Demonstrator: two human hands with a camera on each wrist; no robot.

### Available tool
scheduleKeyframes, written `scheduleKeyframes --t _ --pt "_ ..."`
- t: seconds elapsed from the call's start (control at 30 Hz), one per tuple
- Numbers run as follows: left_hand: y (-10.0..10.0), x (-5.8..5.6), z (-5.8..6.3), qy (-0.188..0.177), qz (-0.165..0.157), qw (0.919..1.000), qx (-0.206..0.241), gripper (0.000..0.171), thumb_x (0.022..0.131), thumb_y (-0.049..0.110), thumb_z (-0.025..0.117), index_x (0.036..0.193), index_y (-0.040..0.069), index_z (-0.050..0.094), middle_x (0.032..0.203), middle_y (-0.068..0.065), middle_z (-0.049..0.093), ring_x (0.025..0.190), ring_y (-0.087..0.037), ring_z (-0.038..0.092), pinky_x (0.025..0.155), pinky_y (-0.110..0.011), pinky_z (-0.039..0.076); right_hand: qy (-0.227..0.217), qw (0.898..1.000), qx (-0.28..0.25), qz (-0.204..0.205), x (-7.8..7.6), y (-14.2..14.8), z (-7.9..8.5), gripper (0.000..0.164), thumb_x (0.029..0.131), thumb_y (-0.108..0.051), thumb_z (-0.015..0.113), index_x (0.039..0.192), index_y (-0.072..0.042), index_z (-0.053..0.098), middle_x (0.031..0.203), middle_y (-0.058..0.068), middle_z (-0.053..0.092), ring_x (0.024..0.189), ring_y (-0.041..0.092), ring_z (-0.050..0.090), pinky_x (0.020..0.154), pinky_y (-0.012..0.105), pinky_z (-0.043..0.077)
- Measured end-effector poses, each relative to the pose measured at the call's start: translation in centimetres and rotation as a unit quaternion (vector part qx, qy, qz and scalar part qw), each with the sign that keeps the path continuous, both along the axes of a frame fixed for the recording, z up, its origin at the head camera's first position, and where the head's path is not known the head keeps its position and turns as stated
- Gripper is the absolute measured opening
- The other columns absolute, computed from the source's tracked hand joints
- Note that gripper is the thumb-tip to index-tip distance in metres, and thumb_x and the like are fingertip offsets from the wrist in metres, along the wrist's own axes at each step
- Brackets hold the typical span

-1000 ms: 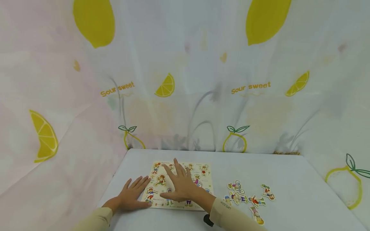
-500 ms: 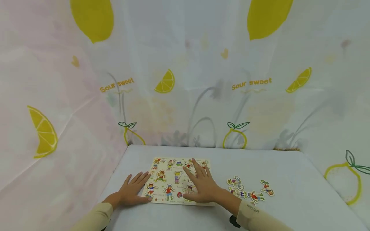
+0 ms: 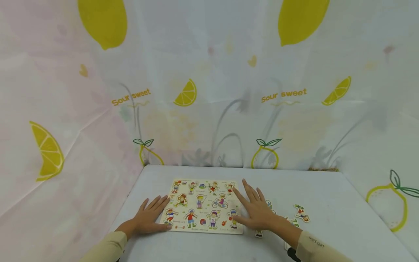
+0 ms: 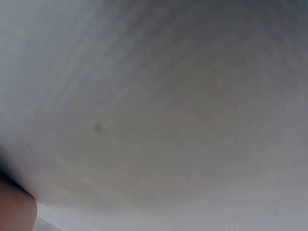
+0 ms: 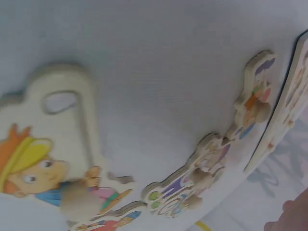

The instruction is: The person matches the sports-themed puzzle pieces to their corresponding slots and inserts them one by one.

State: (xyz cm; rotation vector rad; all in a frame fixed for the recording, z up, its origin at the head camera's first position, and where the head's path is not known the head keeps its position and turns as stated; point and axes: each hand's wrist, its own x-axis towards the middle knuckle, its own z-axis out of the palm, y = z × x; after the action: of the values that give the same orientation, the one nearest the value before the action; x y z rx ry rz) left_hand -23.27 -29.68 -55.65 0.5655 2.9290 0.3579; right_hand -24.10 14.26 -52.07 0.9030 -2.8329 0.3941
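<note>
A pale wooden puzzle board (image 3: 196, 230), printed with children playing sports, lies flat on the white table. My left hand (image 3: 148, 218) rests along its left edge, fingers straight and spread. Over the board's right edge is my right hand (image 3: 258, 211), its fingers spread and holding nothing. Loose knobbed puzzle pieces lie right of the board, partly hidden by that hand and forearm; one piece (image 3: 302, 213) shows farther right. The right wrist view has a yellow-capped child piece (image 5: 33, 168), a bicycle piece (image 5: 192, 175) and another piece (image 5: 255, 101), with round wooden knobs.
The white tabletop (image 3: 334, 203) reaches back to a lemon-printed curtain (image 3: 209, 120) that hangs behind and at both sides. A black band (image 3: 292, 254) sits at the right wrist. Only a blurred pale surface (image 4: 168, 120) fills most of the left wrist view.
My right hand has moved right, from over the middle of the puzzle board to its right edge, uncovering the printed figures. My left hand has stayed at the left edge.
</note>
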Motion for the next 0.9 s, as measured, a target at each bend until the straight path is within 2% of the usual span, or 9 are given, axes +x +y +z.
scheduleKeyframes --t 0.17,0.37,0.5,0.57,0.67,0.77,0.9 --pt "-0.1 -0.3 0.0 0.017 0.002 0.9998 0.011 0.104 0.08 0.073 0.06 0.156 0.01 0.028 0.163 -0.014 0.027 0.15 -0.041 0.02 0.115 -0.069 0.003 -0.03 0.999 -0.016 0.01 0.6 1.8 -0.4 0.091 0.087 -0.062 0.061 0.159 -0.023 0.022 0.166 0.021 0.001 0.148 0.046 0.022 0.112 0.071 0.021" --pt "0.0 0.0 -0.1 0.001 -0.002 1.0 0.0 0.105 0.08 0.077 0.057 0.157 0.011 0.026 0.163 -0.012 0.025 0.151 -0.04 0.018 0.115 -0.07 0.003 -0.034 0.998 -0.029 0.043 1.7 3.6 -1.9 0.09 0.088 -0.054 0.068 0.157 -0.014 0.026 0.162 0.028 0.013 0.138 0.049 0.037 0.103 0.07 0.036" --pt "0.0 0.2 0.0 0.002 0.005 1.0 -0.002 0.105 0.08 0.077 0.057 0.157 0.011 0.027 0.164 -0.011 0.026 0.151 -0.04 0.018 0.116 -0.069 0.003 -0.038 0.997 -0.053 0.048 1.9 3.9 -2.3 0.09 0.087 -0.049 0.071 0.158 -0.015 0.026 0.162 0.027 0.014 0.137 0.048 0.039 0.1 0.071 0.038" --pt "0.0 0.3 0.0 0.0 0.008 1.0 -0.005 0.105 0.08 0.077 0.056 0.157 0.012 0.026 0.164 -0.01 0.025 0.151 -0.039 0.018 0.116 -0.068 0.003 -0.041 0.996 -0.057 0.05 1.9 3.9 -2.4 0.087 0.086 -0.045 0.074 0.156 -0.016 0.031 0.161 0.027 0.016 0.137 0.049 0.04 0.1 0.071 0.039" --pt "0.0 0.2 -0.1 -0.007 0.007 0.9999 0.003 0.106 0.08 0.078 0.056 0.157 0.012 0.026 0.164 -0.011 0.024 0.151 -0.04 0.017 0.116 -0.068 0.001 -0.031 0.996 -0.062 0.049 1.8 4.0 -2.6 0.069 0.082 -0.037 0.08 0.142 -0.018 0.052 0.155 0.022 0.034 0.131 0.04 0.049 0.098 0.061 0.046" --pt "-0.1 0.1 -0.6 0.0 0.006 0.9999 0.012 0.105 0.079 0.077 0.058 0.157 0.014 0.026 0.164 -0.01 0.025 0.151 -0.04 0.017 0.116 -0.068 0.0 -0.019 0.995 -0.086 0.046 1.6 4.2 -2.7 0.045 0.077 -0.028 0.085 0.117 -0.019 0.068 0.131 0.009 0.056 0.113 0.022 0.058 0.089 0.043 0.053" --pt "-0.2 -0.1 -1.1 0.011 0.006 0.9998 0.014 0.105 0.079 0.077 0.059 0.157 0.016 0.026 0.164 -0.01 0.025 0.15 -0.039 0.019 0.117 -0.067 0.001 -0.051 0.99 -0.127 0.032 1.5 4.7 -2.7 0.029 0.076 -0.026 0.086 0.1 -0.018 0.073 0.098 -0.008 0.058 0.085 0.003 0.05 0.071 0.024 0.048"
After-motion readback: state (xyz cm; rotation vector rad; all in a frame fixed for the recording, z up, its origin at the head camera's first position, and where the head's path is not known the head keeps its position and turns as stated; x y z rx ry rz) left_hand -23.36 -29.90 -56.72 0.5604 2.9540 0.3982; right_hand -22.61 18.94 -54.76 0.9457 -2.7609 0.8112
